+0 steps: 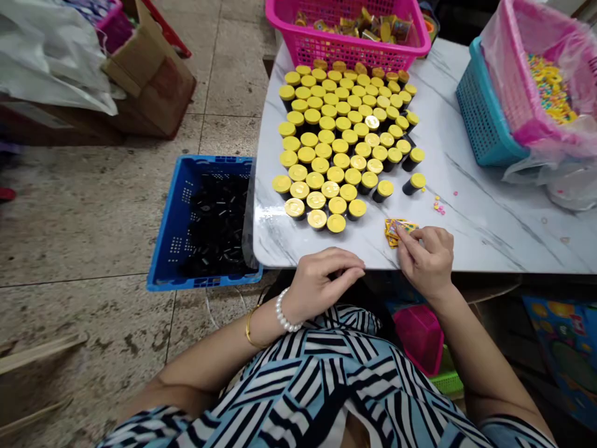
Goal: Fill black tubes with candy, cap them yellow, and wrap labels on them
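Observation:
My right hand (430, 258) is at the front edge of the table, thumb and forefinger pinched on a small pile of yellow printed cards or labels (392, 229). The other fingers are curled in. To its left, my left hand (324, 280) rests by the table edge, loosely bent, with thumb and forefinger a little apart and nothing visible in it. Beyond both hands stand many small black tubs with yellow lids (330, 189), upright in close rows. One lidded tub (414, 183) stands apart on the right. Tiny pink and yellow pieces (439, 205) lie scattered near it.
A pink basket (298, 46) with yellow packets stands behind the tubs. At right, a plastic-lined pink basket (506, 74) of small colourful pieces sits in a blue basket (485, 118). A blue crate (163, 230) of black parts and a cardboard box (158, 99) are left.

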Demonstrator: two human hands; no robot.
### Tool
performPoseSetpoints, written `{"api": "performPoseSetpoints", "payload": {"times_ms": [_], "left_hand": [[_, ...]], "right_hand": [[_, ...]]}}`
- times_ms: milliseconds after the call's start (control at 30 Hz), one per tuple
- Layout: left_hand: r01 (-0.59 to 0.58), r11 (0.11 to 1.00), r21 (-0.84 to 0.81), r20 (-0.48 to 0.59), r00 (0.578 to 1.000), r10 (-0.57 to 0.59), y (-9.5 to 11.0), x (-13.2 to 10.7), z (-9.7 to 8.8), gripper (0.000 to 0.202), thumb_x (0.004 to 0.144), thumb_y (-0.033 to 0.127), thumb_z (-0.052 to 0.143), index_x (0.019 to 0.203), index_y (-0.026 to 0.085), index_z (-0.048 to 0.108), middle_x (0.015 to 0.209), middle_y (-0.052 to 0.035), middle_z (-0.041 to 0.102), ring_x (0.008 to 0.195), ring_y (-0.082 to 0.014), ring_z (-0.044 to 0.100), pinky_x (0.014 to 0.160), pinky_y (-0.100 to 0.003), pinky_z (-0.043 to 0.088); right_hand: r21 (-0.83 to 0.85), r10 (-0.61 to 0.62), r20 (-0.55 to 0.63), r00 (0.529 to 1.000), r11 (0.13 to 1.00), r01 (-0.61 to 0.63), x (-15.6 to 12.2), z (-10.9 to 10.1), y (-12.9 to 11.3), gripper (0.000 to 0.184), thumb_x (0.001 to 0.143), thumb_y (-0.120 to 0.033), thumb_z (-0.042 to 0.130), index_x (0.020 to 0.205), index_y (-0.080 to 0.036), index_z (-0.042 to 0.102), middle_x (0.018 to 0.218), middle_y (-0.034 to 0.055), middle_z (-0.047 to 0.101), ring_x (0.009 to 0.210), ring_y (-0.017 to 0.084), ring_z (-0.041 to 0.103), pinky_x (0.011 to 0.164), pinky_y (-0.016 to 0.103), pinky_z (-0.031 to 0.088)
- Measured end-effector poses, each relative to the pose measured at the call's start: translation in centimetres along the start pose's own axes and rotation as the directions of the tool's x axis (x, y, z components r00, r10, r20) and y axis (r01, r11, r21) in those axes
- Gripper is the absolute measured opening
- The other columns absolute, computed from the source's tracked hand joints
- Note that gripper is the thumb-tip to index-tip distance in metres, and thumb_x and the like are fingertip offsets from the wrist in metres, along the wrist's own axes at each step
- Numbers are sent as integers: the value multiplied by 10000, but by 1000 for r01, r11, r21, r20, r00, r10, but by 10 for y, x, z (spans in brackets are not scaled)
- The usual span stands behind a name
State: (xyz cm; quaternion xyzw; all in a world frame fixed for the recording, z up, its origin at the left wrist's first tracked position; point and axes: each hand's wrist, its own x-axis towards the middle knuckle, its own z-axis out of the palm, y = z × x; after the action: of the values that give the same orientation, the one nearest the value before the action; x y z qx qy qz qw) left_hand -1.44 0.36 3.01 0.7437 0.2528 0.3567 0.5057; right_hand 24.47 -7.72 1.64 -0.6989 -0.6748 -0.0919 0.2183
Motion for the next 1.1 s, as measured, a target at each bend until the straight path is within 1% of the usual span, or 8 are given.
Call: {"api": "performPoseSetpoints", "payload": {"times_ms": [133,300,400,467,533,600,800,1100], "left_hand": [[499,786,-364,196,866,-459,12,8,4,384,961,506,679,992,133,767,842,-89,769,576,-102,642,478,-190,463],[704,445,-553,433,699,-568,7,3,5,465,858,550,791,1044,134,700,596,26,620,428,-41,475,399,-125,288],[665,441,-603,312,705,-637,8,-2,3,399,803,457,856,967,148,665,520,66,570,395,-26,432,404,-116,268],[617,510,-599,213,737,-642,11,-5,3,375,802,445,853,920,150,652,521,55,594,387,-33,442,399,-127,278],[557,603,-572,153,794,-588,15,-8,4,363,811,449,845,867,141,660,563,26,635,429,-50,507,425,-143,349],[488,682,-545,112,848,-518,18,-12,6,366,830,463,830,840,131,675,644,-8,678,521,-76,589,490,-168,445],[236,900,-366,-276,896,-347,24,-28,-2,331,903,426,785,1036,136,698,793,-18,667,638,-75,584,577,-169,487],[-6,998,56,-432,902,29,27,-40,-18,178,876,296,836,957,145,788,755,-19,668,605,-67,556,556,-167,473]], "right_hand": [[35,-22,-119,993,999,26,-1,-6,-1,279,926,-314,676,1166,-362,811,883,79,677,943,273,639,944,511,497],[296,-195,-38,980,934,197,-18,-14,-36,382,885,-281,746,1197,-500,759,913,35,707,1003,279,686,994,519,539],[594,112,7,994,799,-94,-30,-11,-68,471,940,-358,671,1406,-411,631,1098,83,724,1034,301,705,965,554,585],[764,345,194,918,535,-362,-34,-11,-88,514,980,-417,613,1481,-329,539,1152,111,718,971,279,724,885,509,621],[789,409,410,816,291,-542,-33,-12,-104,385,976,-441,640,1327,-285,622,1037,81,737,814,218,715,764,404,621],[759,393,517,760,199,-620,-27,-12,-114,210,958,-446,686,1043,-253,685,836,28,715,665,160,650,651,315,568],[777,381,432,818,304,-552,-17,-6,-119,357,1050,-457,539,800,-218,626,638,-25,583,554,118,545,562,270,466],[759,295,286,912,512,-403,-21,5,-126,228,1055,-313,558,889,-209,674,705,-33,624,616,106,571,628,244,470]]}}
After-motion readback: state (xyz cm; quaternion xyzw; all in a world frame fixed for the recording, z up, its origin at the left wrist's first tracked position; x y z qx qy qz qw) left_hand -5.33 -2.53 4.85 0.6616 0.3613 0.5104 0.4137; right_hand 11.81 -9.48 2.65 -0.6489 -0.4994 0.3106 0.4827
